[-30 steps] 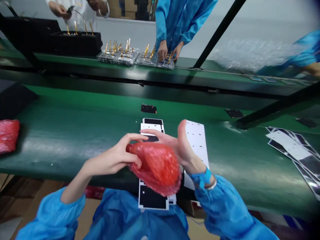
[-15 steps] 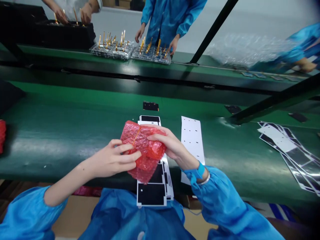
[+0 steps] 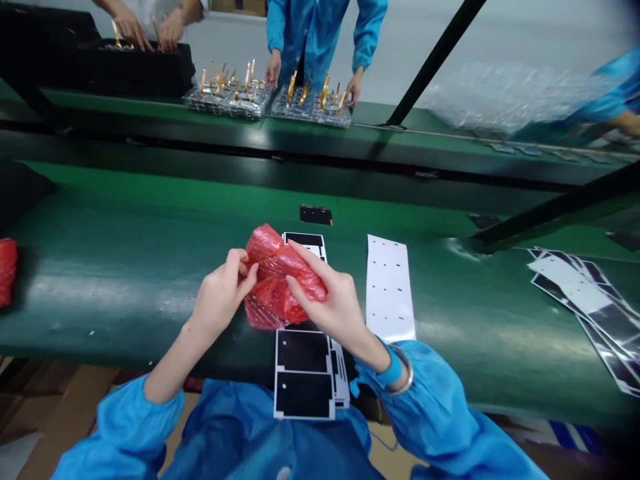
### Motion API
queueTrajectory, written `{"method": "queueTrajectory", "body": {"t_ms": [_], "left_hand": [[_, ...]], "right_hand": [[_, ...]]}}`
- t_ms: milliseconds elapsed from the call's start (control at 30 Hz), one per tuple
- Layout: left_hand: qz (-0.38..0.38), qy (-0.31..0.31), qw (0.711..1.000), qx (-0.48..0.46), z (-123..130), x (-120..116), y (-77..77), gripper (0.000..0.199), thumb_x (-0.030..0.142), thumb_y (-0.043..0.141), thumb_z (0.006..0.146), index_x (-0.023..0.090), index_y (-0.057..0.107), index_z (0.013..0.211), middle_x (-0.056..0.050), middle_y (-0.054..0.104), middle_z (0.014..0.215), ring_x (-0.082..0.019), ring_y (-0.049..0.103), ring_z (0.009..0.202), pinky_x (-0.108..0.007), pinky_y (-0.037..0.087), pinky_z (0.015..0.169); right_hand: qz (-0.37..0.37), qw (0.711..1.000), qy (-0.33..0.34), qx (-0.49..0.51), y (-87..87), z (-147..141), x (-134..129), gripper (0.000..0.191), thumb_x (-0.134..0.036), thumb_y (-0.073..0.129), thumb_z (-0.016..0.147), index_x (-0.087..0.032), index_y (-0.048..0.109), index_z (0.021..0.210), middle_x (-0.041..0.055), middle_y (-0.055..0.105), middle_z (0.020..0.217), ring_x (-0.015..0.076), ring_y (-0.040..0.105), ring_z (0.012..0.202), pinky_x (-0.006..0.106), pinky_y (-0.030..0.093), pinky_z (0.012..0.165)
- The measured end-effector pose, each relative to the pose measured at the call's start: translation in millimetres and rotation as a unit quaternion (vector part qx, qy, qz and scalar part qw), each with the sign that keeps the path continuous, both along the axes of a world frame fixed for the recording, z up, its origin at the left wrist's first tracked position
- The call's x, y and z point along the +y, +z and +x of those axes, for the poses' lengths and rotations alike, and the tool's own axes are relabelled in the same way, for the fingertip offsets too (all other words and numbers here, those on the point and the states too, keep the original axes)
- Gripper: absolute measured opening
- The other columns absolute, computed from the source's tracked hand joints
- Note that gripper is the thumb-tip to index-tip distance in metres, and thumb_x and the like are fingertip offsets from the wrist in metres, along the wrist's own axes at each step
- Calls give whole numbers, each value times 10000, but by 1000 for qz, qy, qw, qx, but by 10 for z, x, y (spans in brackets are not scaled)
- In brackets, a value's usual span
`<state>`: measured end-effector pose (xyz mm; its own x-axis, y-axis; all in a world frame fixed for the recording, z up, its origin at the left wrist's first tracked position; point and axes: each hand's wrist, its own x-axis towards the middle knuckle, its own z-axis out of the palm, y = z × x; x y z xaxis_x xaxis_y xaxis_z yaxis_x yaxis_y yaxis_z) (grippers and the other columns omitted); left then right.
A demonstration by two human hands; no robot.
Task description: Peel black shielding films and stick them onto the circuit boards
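Note:
A red bubble-wrap package (image 3: pixel 285 283) is held above a stack of black-and-white die-cut sheets (image 3: pixel 304 395). My right hand (image 3: pixel 333 297) grips it from the right, thumb on top and fingers along its far side. Across the wrap runs a thin orange rubber band (image 3: pixel 273 255), leading toward the left edge. There my left hand (image 3: pixel 223 283) is closed in a pinch at the band's end; the fingertips partly hide what lies between them.
A white sheet with small holes (image 3: pixel 390 287) lies to the right. Loose sheets (image 3: pixel 590 300) overlap farther right, near a dark post (image 3: pixel 540 210). A small black part (image 3: pixel 316 215) lies behind the stack. Across the bench, co-workers' hands are by clear trays (image 3: pixel 313 107). Another red package (image 3: pixel 7 272) is at far left.
My left hand has gone from spread fingers on the wrap to a pinch at its left edge. The package has turned and tilted in my right hand.

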<state>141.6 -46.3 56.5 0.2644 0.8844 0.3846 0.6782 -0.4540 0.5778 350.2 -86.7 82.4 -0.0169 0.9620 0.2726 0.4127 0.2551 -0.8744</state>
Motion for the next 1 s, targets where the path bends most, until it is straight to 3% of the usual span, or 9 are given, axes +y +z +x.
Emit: {"method": "queueTrajectory", "body": {"t_ms": [100,267,367,500,567,700,800,900,1000], "left_hand": [[-24,26,998,56,103,25,-18,113,334,513,944,231,523,990,53,634,647,-134,608,526,-214,417,550],[-10,123,987,103,212,183,86,145,317,495,921,207,561,989,54,510,552,-155,513,457,-248,288,512],[-20,140,989,-48,221,414,158,180,251,528,877,202,580,1042,32,569,674,-156,551,592,-252,384,620],[-147,92,953,-250,170,570,95,44,191,559,809,194,591,779,13,595,710,-143,550,683,-247,461,713],[-199,66,936,-282,148,470,19,130,275,593,821,188,587,726,-2,624,703,-155,591,699,-258,505,707],[-295,24,886,-358,108,100,-21,395,541,508,884,177,653,935,-76,737,826,-231,709,780,-346,600,695],[-354,2,815,-459,88,-55,25,660,731,343,921,182,662,1102,-130,769,1034,-282,748,945,-417,636,791],[-327,47,774,-540,75,12,-12,629,747,599,853,208,653,1172,-111,763,1141,-276,739,1057,-381,627,898],[-246,119,797,-539,-26,244,-91,479,589,764,816,198,668,1074,-87,775,1069,-250,748,1018,-329,625,886]], "right_hand": [[17,998,11,-51,-42,-26,-20,562,-264,578,930,-257,566,1492,40,788,1230,217,798,911,359,660,877],[23,994,62,-92,-126,-35,-19,707,-121,525,863,-289,497,1550,15,687,1419,256,738,1186,392,634,1003],[29,989,100,-107,-126,-33,-60,763,-93,522,831,-278,473,1570,14,607,1514,276,695,1267,417,637,1017],[67,995,55,-53,-49,-7,-115,616,-143,564,908,-298,556,1504,-5,625,1493,251,688,1281,414,591,1099],[64,998,-5,1,-10,6,-94,478,-235,619,942,-283,636,1417,11,696,1407,245,719,1225,413,593,1089],[45,994,-56,86,-26,-41,54,386,-345,682,921,-265,692,1298,36,732,1353,250,701,1240,437,562,1106],[43,989,-54,131,-112,-194,177,383,-348,676,924,-259,663,1296,48,712,1375,242,663,1286,454,507,1159],[33,984,-9,173,-250,-410,279,442,-367,659,934,-249,588,1354,69,653,1444,233,616,1339,447,460,1201],[-54,978,51,195,-461,-550,381,627,-454,634,938,-264,423,1497,111,539,1551,255,572,1392,477,440,1214]]}}
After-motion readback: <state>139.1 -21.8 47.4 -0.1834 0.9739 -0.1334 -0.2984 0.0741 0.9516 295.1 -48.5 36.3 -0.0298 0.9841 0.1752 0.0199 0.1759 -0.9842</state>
